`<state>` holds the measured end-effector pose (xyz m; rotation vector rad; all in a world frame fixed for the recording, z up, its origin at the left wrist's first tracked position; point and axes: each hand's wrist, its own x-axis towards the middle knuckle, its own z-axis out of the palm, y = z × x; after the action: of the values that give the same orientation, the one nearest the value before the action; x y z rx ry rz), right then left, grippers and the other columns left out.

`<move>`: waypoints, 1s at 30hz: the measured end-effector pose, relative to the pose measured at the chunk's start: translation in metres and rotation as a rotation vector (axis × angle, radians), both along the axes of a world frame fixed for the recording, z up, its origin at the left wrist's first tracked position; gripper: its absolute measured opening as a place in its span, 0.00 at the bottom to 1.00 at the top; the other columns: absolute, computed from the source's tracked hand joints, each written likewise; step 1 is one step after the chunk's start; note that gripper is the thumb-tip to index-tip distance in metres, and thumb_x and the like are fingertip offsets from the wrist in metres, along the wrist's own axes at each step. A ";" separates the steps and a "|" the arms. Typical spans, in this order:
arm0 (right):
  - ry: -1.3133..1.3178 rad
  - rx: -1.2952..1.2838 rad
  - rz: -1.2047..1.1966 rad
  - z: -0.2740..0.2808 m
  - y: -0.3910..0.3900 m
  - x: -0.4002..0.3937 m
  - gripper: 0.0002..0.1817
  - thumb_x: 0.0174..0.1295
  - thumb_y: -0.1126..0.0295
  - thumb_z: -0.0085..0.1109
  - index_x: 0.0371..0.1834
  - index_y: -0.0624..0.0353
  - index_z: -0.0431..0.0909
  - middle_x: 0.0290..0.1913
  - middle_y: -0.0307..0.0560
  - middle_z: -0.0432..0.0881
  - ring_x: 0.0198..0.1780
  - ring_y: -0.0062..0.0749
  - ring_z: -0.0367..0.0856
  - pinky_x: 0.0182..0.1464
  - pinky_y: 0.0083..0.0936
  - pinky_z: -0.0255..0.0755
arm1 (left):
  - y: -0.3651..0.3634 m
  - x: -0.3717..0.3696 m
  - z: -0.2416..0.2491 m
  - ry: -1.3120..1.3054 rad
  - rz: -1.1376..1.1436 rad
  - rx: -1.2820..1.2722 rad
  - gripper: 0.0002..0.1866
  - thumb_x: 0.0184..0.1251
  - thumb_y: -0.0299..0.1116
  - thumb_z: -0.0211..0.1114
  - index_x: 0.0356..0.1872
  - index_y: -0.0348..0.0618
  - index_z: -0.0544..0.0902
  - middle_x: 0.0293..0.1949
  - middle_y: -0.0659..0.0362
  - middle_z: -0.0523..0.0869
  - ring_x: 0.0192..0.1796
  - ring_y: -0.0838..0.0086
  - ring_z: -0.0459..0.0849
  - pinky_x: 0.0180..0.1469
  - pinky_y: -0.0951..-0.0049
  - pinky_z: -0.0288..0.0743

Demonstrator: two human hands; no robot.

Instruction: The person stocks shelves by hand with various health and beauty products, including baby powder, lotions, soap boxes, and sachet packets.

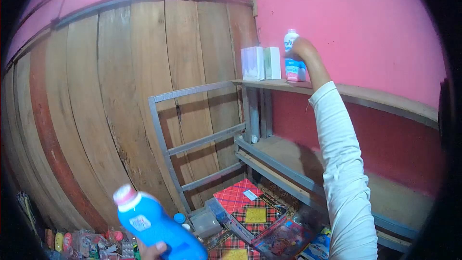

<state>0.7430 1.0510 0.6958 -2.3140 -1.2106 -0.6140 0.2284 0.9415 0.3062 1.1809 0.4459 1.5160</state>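
Note:
Low in front of me, my left hand (154,250) is wrapped round a blue plastic bottle (156,224) with a white and pink cap and a small white label; the bottle leans to the left. My right hand (302,49) reaches up to a white, blue and pink bottle marked "mitu" (294,73), closed on its upper side. That bottle stands upright on the upper shelf (356,95), and most of my right fingers are behind the hand. Left of it stand a white-and-green box (273,62) and a pale purple-and-white box (253,63).
A grey metal frame (207,138) stands against the wooden plank wall (139,67). Below are a lower shelf (298,156), red plaid boxes or books (238,195), a clear plastic container (206,224) and several small packets (103,245) at the lower left. A pink wall (375,29) rises behind the shelf.

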 end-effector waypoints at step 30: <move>0.302 0.554 0.918 -0.178 -0.107 -0.180 0.51 0.42 0.61 0.80 0.67 0.71 0.59 0.54 0.70 0.76 0.58 0.63 0.77 0.60 0.50 0.72 | 0.070 0.236 0.252 0.304 0.078 0.510 0.26 0.70 0.47 0.67 0.54 0.32 0.77 0.44 0.55 0.86 0.41 0.74 0.83 0.45 0.70 0.78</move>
<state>0.5627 0.9440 0.5182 -1.1571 -1.5177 -0.1996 0.4648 1.0113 0.5585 1.8258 0.3135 1.5709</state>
